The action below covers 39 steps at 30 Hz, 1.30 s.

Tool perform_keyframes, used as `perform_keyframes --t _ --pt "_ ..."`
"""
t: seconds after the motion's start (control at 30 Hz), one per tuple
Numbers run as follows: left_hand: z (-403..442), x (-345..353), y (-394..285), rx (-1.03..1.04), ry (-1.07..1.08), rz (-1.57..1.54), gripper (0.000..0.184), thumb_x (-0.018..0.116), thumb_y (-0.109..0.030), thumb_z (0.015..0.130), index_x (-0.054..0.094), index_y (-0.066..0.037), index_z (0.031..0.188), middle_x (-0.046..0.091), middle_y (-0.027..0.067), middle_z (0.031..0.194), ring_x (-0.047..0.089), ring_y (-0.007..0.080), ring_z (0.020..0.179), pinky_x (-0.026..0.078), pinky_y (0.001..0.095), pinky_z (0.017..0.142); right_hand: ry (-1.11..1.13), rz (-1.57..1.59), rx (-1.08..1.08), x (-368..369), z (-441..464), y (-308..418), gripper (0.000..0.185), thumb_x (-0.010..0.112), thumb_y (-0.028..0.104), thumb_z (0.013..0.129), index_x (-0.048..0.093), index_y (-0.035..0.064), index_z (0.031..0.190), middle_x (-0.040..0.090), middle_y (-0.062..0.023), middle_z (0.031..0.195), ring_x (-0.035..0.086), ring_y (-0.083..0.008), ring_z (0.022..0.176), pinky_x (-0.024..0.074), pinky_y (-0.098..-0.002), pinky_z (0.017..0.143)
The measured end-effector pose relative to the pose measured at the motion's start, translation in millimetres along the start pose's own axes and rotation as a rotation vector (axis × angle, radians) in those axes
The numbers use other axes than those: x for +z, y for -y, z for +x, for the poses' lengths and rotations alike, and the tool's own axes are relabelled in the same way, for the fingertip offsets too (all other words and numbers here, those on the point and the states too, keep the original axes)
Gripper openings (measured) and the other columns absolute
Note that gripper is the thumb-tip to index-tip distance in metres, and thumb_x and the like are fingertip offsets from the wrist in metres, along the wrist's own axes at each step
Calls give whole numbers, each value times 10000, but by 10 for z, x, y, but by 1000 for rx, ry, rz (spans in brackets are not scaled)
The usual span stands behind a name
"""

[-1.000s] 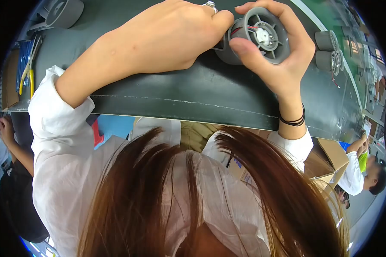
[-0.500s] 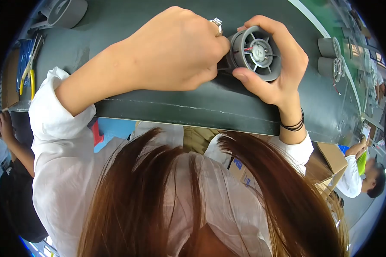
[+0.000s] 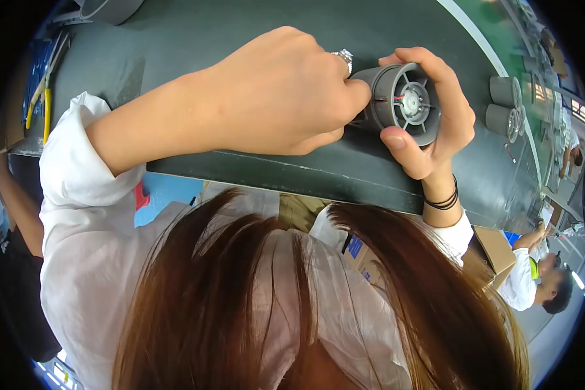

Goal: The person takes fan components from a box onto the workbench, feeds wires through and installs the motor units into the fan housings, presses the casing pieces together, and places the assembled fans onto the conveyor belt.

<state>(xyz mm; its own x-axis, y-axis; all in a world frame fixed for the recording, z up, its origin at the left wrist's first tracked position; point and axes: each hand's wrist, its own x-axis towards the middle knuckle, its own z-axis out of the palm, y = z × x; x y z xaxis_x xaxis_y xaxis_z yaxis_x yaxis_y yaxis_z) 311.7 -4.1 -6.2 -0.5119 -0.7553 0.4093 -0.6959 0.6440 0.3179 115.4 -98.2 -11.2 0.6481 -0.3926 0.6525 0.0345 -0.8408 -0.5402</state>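
Observation:
A grey round housing (image 3: 385,104) with a spoked fan-like front, a pale hub and a bit of red wire sits in my right hand (image 3: 452,117). The thumb presses its lower rim and the fingers curl over its top and far side. Beside it, my left hand (image 3: 286,97) is closed in a fist with a ring on one finger, its knuckles at the left side of the housing. What the left fingertips grip behind the housing is hidden.
Two similar grey housings (image 3: 502,121) with a loose wire lie at right. At left are yellow-handled pliers (image 3: 47,114) and another grey part (image 3: 110,8). A cardboard box (image 3: 494,253) is below the dark table (image 3: 240,170); co-workers (image 3: 523,279) are at both sides.
Both hands and the housing have moved down in the view and slightly right. The housing remains in my right hand, and its open front has turned a little.

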Motion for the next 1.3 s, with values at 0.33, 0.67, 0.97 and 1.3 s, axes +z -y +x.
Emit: perform_keyframes --t 0.33,0.67,0.97,1.3 --pt "-39 -1 -149 -142 -45 74 129 629 -49 654 546 -42 753 494 65 622 515 252 481 404 371 407 60 -50 -15 -1 18 49 621 753 410 685 608 -99 1010 644 -162 828 611 -238 688 484 -301 621" --pt "-50 -22 -237 -244 -54 143 136 647 -90 675 562 -48 773 531 67 640 559 256 491 414 371 407 -3 -51 -40 28 25 55 537 782 331 622 636 -68 951 635 -127 768 590 -223 618 472 -290 558" --pt "-43 1 -254 -267 -93 152 143 655 -114 680 540 -55 742 513 63 590 540 257 453 402 369 387 -9 -91 -60 20 22 84 533 780 326 619 630 -73 939 632 -120 759 589 -222 609 473 -286 550" --pt "-33 -4 -259 -254 -89 222 173 666 -138 673 523 -60 731 525 65 590 534 256 434 409 374 382 -65 -168 -160 23 33 105 529 780 337 633 624 -86 908 641 -123 745 601 -232 588 483 -290 532"
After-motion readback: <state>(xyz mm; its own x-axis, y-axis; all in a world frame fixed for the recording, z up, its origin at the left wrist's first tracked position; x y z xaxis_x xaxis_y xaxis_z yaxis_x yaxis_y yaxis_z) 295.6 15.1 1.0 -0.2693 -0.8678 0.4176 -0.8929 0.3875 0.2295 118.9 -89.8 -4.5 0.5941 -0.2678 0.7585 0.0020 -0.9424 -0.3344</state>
